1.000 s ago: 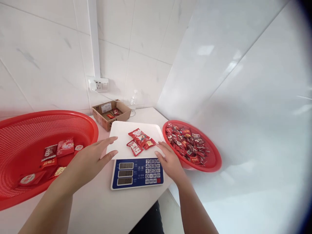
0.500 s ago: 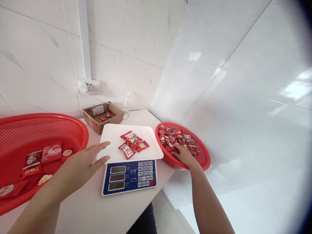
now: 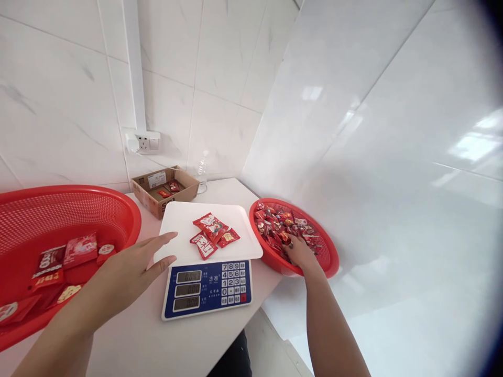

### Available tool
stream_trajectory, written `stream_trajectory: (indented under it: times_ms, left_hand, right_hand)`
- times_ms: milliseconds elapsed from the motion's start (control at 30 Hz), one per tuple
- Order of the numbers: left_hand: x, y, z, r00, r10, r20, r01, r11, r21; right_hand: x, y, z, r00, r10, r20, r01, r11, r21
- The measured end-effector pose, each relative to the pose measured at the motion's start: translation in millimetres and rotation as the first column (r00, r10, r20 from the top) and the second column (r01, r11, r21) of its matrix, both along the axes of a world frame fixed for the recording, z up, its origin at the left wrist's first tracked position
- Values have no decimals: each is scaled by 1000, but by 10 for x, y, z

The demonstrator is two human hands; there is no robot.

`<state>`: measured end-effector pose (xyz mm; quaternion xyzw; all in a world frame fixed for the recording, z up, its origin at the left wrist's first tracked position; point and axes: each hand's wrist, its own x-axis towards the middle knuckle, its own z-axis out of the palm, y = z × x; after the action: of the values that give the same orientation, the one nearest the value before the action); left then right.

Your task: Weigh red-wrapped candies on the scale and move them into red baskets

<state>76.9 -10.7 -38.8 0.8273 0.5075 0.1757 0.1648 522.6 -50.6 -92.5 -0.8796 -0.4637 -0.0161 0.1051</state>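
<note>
Your left hand [image 3: 131, 268] hangs at the left side of the scale's tray, thumb and fingers spread apart with nothing between them; whether a fingertip brushes the tray edge, I cannot tell. Beside that forearm, the large red basket [image 3: 90, 209] holds several loose packets [image 3: 80, 251]. In front of you, the scale [image 3: 214, 285] bears a white tray [image 3: 236, 217], with three red packets [image 3: 212, 229] bunched together near its middle. They look light and pliable in slick film, so they may slide under a flat fingertip; their end seals should give you the surest hold, and a soft pinch should spare the contents. Your right arm [image 3: 330, 319] stretches forward, its right hand [image 3: 302, 253] angled down into the smaller red basket [image 3: 271, 260], among a heap of similar wrappers [image 3: 275, 225]. Those fingers are partly buried, so I cannot tell whether they pinch one. Farther back, a cardboard box [image 3: 147, 202] holds a couple of packets, with a clear bottle [image 3: 203, 170] just beside it and a wall socket [image 3: 143, 142] above.
</note>
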Motion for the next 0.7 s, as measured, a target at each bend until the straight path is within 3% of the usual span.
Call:
stream_trajectory:
  times_ms: [233,367,500,700]
  left_hand:
    - [1,0,5,999,-2,-37,1,1000,-18]
    - [-1,6,5,999,-2,-52,1,1000,-22]
    - [-2,20,-31,998,-19,-53,19,1000,-4]
    - [11,-9,-15,998,-40,-51,41,999,25]
  right_hand:
    - [-18,-12,36,997,-10,-77,14,999,48]
    - [-92,-7,94,987,133,-90,-116,978,175]
    - [-144,5,80,925,336,-179,-307,936,171]
    - [-117,-25,47,912,336,-233,-301,938,173]
